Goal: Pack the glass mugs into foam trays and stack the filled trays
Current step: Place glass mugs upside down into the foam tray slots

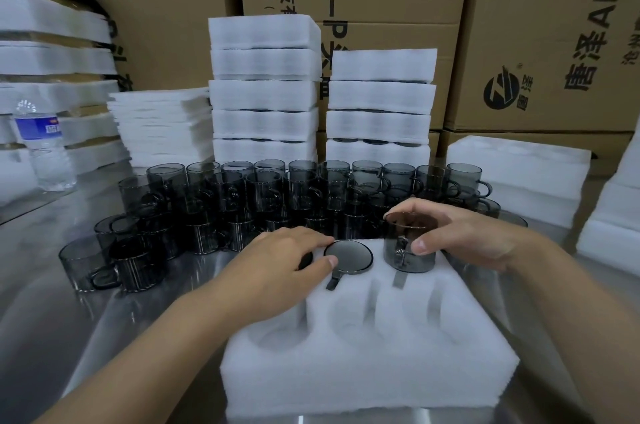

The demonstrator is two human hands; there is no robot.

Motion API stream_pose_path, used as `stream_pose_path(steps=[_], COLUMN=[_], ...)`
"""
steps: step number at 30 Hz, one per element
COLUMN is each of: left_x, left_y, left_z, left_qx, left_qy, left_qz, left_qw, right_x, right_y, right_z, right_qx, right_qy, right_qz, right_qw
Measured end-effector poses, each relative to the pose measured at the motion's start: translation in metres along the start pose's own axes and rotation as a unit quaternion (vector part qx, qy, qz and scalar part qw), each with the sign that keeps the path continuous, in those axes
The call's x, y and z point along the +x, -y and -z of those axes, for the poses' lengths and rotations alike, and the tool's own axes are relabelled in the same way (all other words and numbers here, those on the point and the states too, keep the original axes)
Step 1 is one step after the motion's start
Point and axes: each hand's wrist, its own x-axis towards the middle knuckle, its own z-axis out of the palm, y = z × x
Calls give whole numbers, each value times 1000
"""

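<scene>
the right hand point(460, 236) pinches the right mug point(410, 247), thumb on its near wall and fingers curled over the far rim; the mug stands upright, its base partly down in the far right pocket of the tray point(363, 354). the left hand point(287, 261) lies spread with fairly straight fingers over the left mug point(306, 259), which is mostly hidden in the far left pocket, and its thumb tip touches the rim of the middle mug point(348, 257), seated in the pocket between. the tray's near row of pockets holds nothing. just behind the tray, loose mugs point(242, 195) crowd the metal table point(52, 302). behind them rise two stacks of filled trays point(263, 84), with boxes point(536, 25) at the back and a bottle point(41, 143) far left.
</scene>
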Motion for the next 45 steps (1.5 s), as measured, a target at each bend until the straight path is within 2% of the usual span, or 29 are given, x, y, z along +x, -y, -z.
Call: stream_pose_path(steps=[8, 16, 20, 24, 27, 30, 36, 45], left_x=[0, 1, 1, 1, 1, 0, 1, 1], left_y=[-1, 2, 3, 3, 4, 3, 2, 0], left_z=[0, -1, -2, -3, -3, -3, -2, -2], left_qx=[10, 11, 2, 3, 2, 1, 6, 14], left_qy=[7, 4, -5, -6, -5, -8, -3, 0], left_qz=[-2, -7, -9, -9, -9, -9, -8, -5], left_qw=[1000, 1000, 1000, 1000, 1000, 1000, 1000, 1000], right_x=[-1, -3, 3, 9, 11, 12, 12, 15], right_y=[1, -5, -5, -3, 8, 24, 33, 31], right_z=[-2, 1, -3, -11, -19, -27, -46, -55], right_qx=[-31, -9, 16, -72, -85, -117, -220, -356], right_qy=[28, 70, -9, -105, -171, -203, -164, -100], right_qz=[-21, -73, -59, -51, -17, 16, 7, -84], right_qw=[999, 995, 998, 991, 982, 972, 962, 925])
